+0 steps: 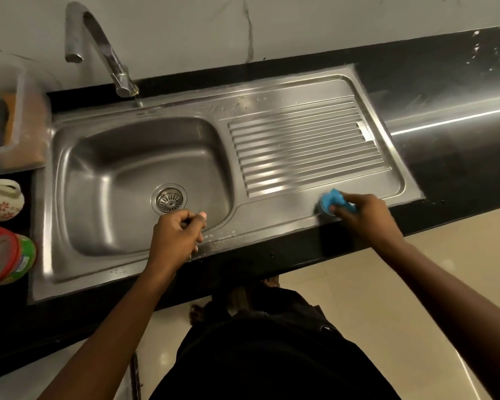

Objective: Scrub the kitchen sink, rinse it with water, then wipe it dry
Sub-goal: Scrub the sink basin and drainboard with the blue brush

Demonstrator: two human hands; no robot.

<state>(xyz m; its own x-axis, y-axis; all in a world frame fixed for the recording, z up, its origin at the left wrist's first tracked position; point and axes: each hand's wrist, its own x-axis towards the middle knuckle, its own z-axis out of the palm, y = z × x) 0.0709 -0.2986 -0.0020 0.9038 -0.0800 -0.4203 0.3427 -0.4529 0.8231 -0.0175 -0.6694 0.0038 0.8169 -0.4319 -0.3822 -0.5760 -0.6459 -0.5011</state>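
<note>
— Right hand (367, 215): status?
— Closed around a blue cloth (334, 201), pressed on the flat steel strip at the near edge of the drainboard (306, 145).
— Left hand (177, 235)?
— Curled into a loose fist, holding nothing visible, over the sink's (113, 180) front rim near the drain (169, 198).
— Sink location?
— Set into the black tabletop (459, 168); faucet (98, 44) behind the basin.
</note>
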